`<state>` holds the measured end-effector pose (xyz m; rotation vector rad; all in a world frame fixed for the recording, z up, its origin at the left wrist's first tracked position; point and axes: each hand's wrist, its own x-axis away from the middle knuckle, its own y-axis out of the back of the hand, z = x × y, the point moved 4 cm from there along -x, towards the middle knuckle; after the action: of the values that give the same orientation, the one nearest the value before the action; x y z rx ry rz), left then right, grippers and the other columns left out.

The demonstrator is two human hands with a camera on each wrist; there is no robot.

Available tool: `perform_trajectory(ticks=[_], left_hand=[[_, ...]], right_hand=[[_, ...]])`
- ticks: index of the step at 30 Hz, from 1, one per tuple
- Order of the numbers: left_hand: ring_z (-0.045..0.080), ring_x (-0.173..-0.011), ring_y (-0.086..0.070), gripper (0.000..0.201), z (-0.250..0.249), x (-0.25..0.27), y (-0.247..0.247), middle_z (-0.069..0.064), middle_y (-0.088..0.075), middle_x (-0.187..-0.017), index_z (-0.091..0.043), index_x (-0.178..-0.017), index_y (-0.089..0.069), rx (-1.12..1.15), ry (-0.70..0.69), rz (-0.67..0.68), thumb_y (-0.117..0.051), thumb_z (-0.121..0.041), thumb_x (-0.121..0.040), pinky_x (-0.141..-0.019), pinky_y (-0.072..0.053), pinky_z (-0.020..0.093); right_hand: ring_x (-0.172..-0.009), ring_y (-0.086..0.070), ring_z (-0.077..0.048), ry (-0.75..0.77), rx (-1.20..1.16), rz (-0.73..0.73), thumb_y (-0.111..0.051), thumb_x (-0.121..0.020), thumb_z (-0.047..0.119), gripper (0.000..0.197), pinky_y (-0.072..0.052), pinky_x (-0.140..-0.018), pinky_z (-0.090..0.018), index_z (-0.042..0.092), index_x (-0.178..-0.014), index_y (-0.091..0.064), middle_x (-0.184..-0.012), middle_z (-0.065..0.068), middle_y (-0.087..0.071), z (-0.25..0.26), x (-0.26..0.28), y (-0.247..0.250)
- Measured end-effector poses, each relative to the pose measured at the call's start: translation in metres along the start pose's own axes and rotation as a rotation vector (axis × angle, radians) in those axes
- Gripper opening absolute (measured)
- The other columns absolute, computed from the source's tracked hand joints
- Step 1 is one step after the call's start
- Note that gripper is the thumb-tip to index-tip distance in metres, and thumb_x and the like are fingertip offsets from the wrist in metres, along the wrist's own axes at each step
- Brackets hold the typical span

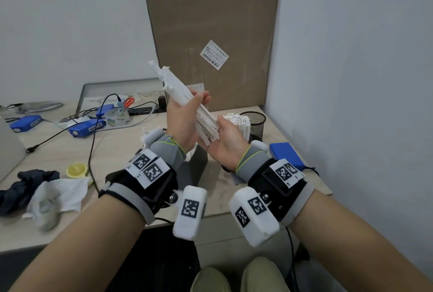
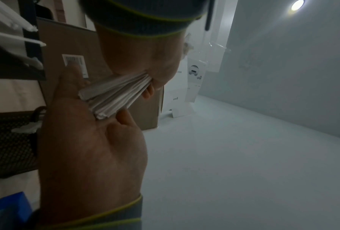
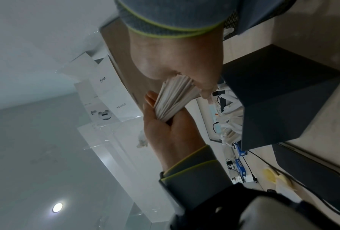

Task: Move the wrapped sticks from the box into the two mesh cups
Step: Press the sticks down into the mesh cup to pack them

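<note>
My left hand (image 1: 185, 113) grips a thick bundle of white wrapped sticks (image 1: 185, 97) around its middle, tilted with the top end up and to the left. My right hand (image 1: 225, 141) is open, its palm pressed against the bundle's lower ends. The left wrist view shows the bundle (image 2: 115, 95) held by the left hand (image 2: 145, 62) and butting on the right hand (image 2: 90, 147). Under both hands is the dark grey box (image 1: 196, 165), with more sticks (image 3: 230, 124) poking out. A black mesh cup (image 1: 256, 120) stands at the right beside upright sticks (image 1: 236, 123), whose holder is hidden.
A tall cardboard carton (image 1: 210, 40) stands at the back, and a wall runs close on the right. A blue box (image 1: 285, 153) lies by my right wrist. Blue devices (image 1: 86, 127), cables, a tape roll (image 1: 117, 115), tissue (image 1: 58, 195) and dark cloth lie on the left.
</note>
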<state>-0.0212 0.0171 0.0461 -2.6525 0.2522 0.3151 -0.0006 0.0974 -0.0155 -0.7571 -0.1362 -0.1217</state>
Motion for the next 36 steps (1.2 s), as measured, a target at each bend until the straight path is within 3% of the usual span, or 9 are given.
perform_trajectory(ticks=[7,11,15,19,24,28,32,34,36], left_hand=[[0.014,-0.075,-0.067,0.008,0.003,0.003,-0.005,0.008,-0.065,-0.083,-0.01,-0.095,-0.053,0.099,-0.001,0.017,-0.054,-0.002,-0.093,-0.084,-0.055,0.03],[0.015,-0.076,-0.064,0.011,0.012,0.007,-0.008,0.008,-0.063,-0.083,-0.01,-0.091,-0.056,0.083,0.015,0.068,-0.054,0.001,-0.092,-0.084,-0.052,0.03],[0.014,-0.074,-0.06,0.01,0.017,0.011,-0.01,0.002,-0.065,-0.072,-0.011,-0.089,-0.061,0.059,0.053,0.117,-0.056,-0.003,-0.092,-0.078,-0.051,0.027],[0.01,-0.061,-0.052,0.009,0.016,0.011,-0.009,0.001,-0.055,-0.065,-0.014,-0.084,-0.06,0.003,0.087,0.146,-0.058,-0.01,-0.092,-0.063,-0.048,0.023],[0.008,-0.052,-0.046,0.007,0.008,0.008,-0.005,0.0,-0.047,-0.059,-0.012,-0.087,-0.058,-0.02,0.089,0.194,-0.057,-0.013,-0.094,-0.058,-0.043,0.022],[0.008,-0.052,-0.045,0.007,0.015,0.014,-0.005,-0.003,-0.048,-0.057,-0.009,-0.088,-0.06,-0.195,0.199,0.382,-0.058,-0.013,-0.092,-0.061,-0.041,0.025],[0.008,-0.05,-0.044,0.011,0.024,0.028,-0.013,0.001,-0.048,-0.059,-0.01,-0.079,-0.059,-0.421,0.235,0.566,-0.061,-0.007,-0.089,-0.055,-0.042,0.019],[0.01,-0.051,-0.045,0.013,0.027,0.033,-0.016,0.001,-0.049,-0.058,-0.011,-0.076,-0.059,-0.483,0.24,0.623,-0.065,-0.01,-0.087,-0.055,-0.043,0.018],[0.013,-0.052,-0.044,0.014,0.029,0.036,-0.019,0.001,-0.05,-0.056,-0.012,-0.073,-0.06,-0.47,0.229,0.644,-0.067,-0.012,-0.085,-0.055,-0.041,0.02]], right_hand=[[-0.07,-0.063,-0.019,-0.06,-0.095,0.009,-0.021,-0.099,0.053,0.067,-0.043,-0.087,-0.029,0.002,-0.131,-0.05,-0.098,-0.011,-0.063,-0.007,-0.004,0.012],[-0.103,-0.053,-0.018,-0.07,-0.104,0.042,-0.019,-0.097,0.057,0.071,-0.033,-0.106,-0.025,0.004,-0.136,-0.045,-0.131,-0.005,-0.054,-0.004,-0.001,0.012],[-0.096,-0.059,-0.021,-0.077,-0.098,0.056,-0.017,-0.098,0.056,0.067,-0.043,-0.092,-0.03,0.006,-0.115,-0.058,-0.105,-0.012,-0.063,0.001,0.004,0.012],[-0.101,-0.042,-0.02,-0.101,-0.066,0.072,-0.024,-0.093,0.061,0.064,-0.031,-0.083,-0.028,0.011,-0.114,-0.058,-0.111,-0.009,-0.048,-0.005,0.002,0.012],[-0.077,-0.051,-0.018,-0.066,0.243,0.042,-0.028,-0.097,0.055,0.059,-0.043,-0.074,-0.028,0.005,-0.118,-0.051,-0.091,-0.008,-0.054,0.014,0.004,0.025],[-0.131,-0.045,-0.016,0.341,0.643,-0.022,-0.028,-0.101,0.043,0.051,-0.036,-0.107,-0.035,0.011,-0.138,-0.043,-0.142,-0.003,-0.048,0.074,0.03,0.006],[-0.134,-0.04,-0.005,0.784,1.024,0.009,-0.029,-0.102,0.036,0.044,-0.026,-0.117,-0.032,0.018,-0.136,-0.05,-0.144,0.005,-0.048,0.13,0.063,-0.046],[-0.135,-0.039,-0.007,0.746,1.311,0.084,-0.022,-0.103,0.04,0.048,-0.023,-0.115,-0.025,0.02,-0.133,-0.053,-0.144,0.003,-0.048,0.134,0.067,-0.063],[-0.136,-0.038,-0.01,0.517,1.604,0.186,-0.014,-0.1,0.051,0.059,-0.02,-0.115,-0.026,0.022,-0.133,-0.055,-0.145,0.004,-0.046,0.116,0.065,-0.066]])
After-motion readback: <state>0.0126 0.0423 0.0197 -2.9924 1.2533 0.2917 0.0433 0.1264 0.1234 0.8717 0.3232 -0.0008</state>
